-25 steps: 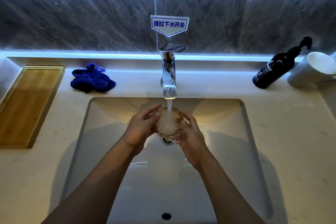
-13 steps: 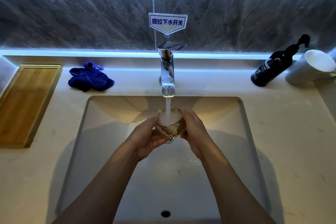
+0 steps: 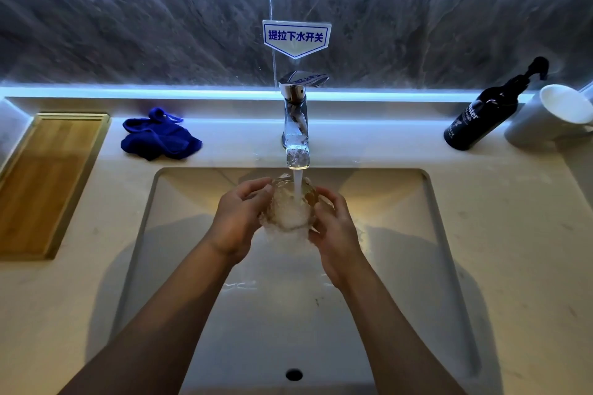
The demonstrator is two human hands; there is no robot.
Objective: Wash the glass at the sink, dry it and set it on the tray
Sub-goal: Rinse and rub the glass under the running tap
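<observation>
A clear glass (image 3: 290, 207) is held upright over the sink basin (image 3: 192, 266), directly under the chrome tap (image 3: 296, 125). Running water pours into it and froths white inside, spilling over the lower edge. My left hand (image 3: 239, 218) grips its left side and my right hand (image 3: 333, 221) grips its right side. A blue cloth (image 3: 160, 138) lies crumpled on the counter left of the tap. The wooden tray (image 3: 41, 183) sits at the far left of the counter with nothing on it.
A dark pump bottle (image 3: 481, 115) and a white mug (image 3: 548, 119) stand at the back right. A blue-lettered sign (image 3: 295, 37) hangs on the grey wall above the tap. The overflow hole (image 3: 294, 374) is at the basin's near edge.
The glass has turned back upright between my hands under the stream and sits slightly lower, with my left fingers now wrapped higher on its side. Water keeps running.
</observation>
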